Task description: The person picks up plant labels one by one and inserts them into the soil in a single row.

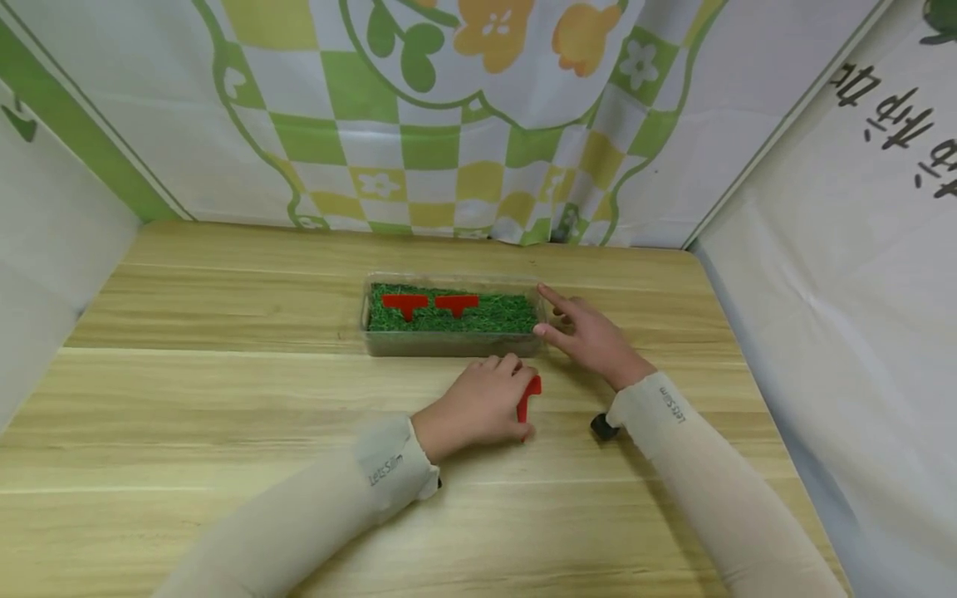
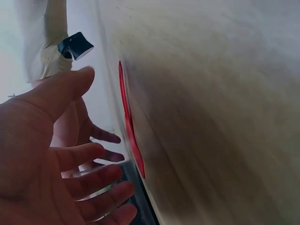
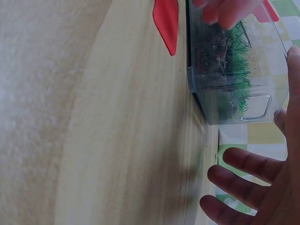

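A red T-shaped plant label lies flat on the table in front of a clear plastic box. Above it hovers my left hand; in the left wrist view the thumb and spread fingers stand apart from the label. My right hand is at the box's right end, thumb and index finger spread along the rim, other fingers extended. Green artificial grass over dark soil fills the box. Two more red labels stand in it, one at the left and one near the middle.
The wooden table carries the box towards its back edge. Behind hangs a green and yellow checked cloth, with white panels at both sides. A small black wrist camera sits below the right sleeve.
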`<state>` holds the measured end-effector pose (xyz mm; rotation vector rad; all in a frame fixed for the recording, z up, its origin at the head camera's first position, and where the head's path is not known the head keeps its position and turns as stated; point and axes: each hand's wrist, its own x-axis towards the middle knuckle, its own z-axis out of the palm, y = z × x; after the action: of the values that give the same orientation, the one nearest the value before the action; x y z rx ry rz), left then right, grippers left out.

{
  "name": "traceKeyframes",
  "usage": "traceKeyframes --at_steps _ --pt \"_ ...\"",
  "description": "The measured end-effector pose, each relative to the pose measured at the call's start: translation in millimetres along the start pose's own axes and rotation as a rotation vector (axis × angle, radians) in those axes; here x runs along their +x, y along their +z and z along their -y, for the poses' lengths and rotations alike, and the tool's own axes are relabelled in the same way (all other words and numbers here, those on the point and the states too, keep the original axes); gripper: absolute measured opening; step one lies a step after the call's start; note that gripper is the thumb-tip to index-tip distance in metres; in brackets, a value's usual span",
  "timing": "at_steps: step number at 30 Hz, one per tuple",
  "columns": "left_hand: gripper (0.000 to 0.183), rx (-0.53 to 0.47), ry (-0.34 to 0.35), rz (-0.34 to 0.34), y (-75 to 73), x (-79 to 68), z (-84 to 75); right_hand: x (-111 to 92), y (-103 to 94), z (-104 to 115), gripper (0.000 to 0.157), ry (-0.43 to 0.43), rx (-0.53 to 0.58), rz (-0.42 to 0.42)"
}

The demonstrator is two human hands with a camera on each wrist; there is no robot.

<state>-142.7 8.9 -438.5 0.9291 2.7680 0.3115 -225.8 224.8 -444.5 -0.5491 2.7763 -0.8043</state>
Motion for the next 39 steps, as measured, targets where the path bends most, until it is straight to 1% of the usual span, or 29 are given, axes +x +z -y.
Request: traceKeyframes --at_steps 4,9,13,22,31,39 --pt "0.089 0.031 0.010 0.015 5.8 2.2 -0.1 0.0 1.2 0.2 0.073 -0.001 -0.004 0.001" --pt "0.094 0.027 0.023 0.035 10.4 4.0 1.2 0.6 2.5 -0.3 0.072 -0.001 -0.017 -0.006" --pt "0.093 0.027 0.035 0.049 9.8 4.0 0.4 0.7 2.4 -0.3 0.072 0.002 -0.023 -0.006" --pt "0.091 0.041 0.017 0.067 8.6 5.1 -3.4 0.3 1.6 -0.6 0.071 0.004 -0.023 -0.002" --pt "0.088 0.047 0.020 0.072 3.9 8.5 -3.8 0.6 3.4 -3.2 0.071 0.005 -0.011 0.000" --pt "0.089 0.048 0.018 0.074 3.5 11.6 -5.5 -0.1 3.1 -3.2 0.071 0.001 0.006 -0.001"
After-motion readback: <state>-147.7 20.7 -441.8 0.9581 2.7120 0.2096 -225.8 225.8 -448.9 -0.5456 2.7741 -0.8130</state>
